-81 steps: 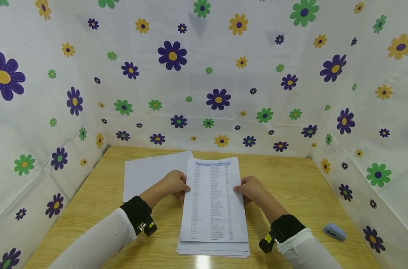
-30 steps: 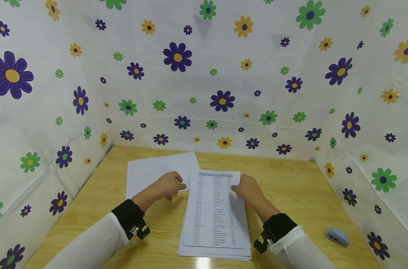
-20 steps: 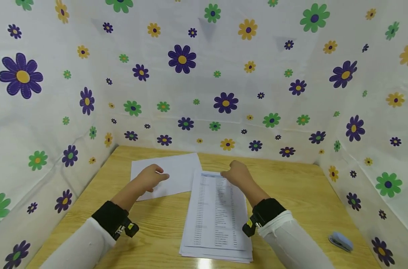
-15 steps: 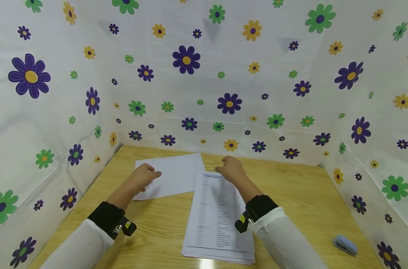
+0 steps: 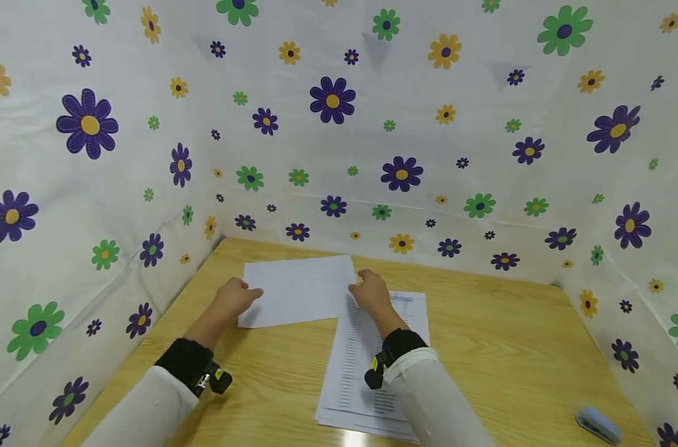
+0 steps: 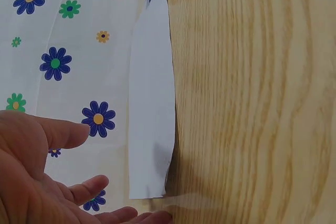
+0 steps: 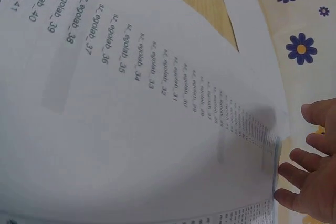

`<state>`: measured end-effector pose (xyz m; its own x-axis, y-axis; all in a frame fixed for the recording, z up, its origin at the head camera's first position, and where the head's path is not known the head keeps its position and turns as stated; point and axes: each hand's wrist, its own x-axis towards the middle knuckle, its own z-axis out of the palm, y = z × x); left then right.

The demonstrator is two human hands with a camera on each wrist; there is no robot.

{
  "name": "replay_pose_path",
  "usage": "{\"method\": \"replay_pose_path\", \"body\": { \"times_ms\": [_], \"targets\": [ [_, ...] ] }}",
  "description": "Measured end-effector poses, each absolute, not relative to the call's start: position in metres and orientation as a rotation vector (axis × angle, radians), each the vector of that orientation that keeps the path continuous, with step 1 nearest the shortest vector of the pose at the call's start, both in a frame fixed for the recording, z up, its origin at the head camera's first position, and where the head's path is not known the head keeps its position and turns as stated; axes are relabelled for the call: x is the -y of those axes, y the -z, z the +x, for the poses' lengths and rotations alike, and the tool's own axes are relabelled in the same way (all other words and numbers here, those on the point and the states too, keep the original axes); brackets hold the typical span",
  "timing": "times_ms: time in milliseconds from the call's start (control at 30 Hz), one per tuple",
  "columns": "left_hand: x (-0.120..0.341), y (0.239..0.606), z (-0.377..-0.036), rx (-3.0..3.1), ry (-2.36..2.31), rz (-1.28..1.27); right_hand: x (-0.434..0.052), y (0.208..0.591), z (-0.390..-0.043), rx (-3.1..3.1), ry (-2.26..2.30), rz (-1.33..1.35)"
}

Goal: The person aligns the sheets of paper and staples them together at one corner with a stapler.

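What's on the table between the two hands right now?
Only the blank sheet: in the head view it spans from the left hand to the right hand.

A: Bright, even light from above, and there's glare on the table [image 5: 347, 438] at the near edge.

B: Soft shadows under the sheet [image 6: 152, 103]. Wide-angle bend at the edges; close print blurs in the right wrist view.

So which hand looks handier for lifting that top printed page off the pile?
Probably the right hand: it sits at the far end of the printed stack. The left hand lies open by the blank sheet, away from the stack.
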<state>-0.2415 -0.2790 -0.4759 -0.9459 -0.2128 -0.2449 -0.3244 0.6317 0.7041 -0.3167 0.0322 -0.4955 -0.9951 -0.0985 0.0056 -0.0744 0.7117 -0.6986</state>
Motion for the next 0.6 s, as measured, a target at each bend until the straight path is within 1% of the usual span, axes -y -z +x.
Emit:
{"method": "replay_pose_path", "body": {
  "times_ms": [133, 233, 433, 600],
  "targets": [
    [0.279, 0.477, -0.246, -2.627, -1.299, -0.508, -0.028, 0.504, -0.318, -2.964, 0.861, -0.112],
    [0.282, 0.477, -0.248, -2.546, -1.403, -0.557, -0.025, 0.504, -0.316, -2.976, 0.769, -0.128],
    [0.288, 0.476, -0.251, -2.332, -1.678, -0.654, -0.023, 0.499, -0.311, -3.004, 0.757, -0.148],
    [0.289, 0.481, -0.254, -2.254, -1.761, -0.764, -0.022, 0.502, -0.312, -3.011, 0.747, -0.177]
  ]
}}
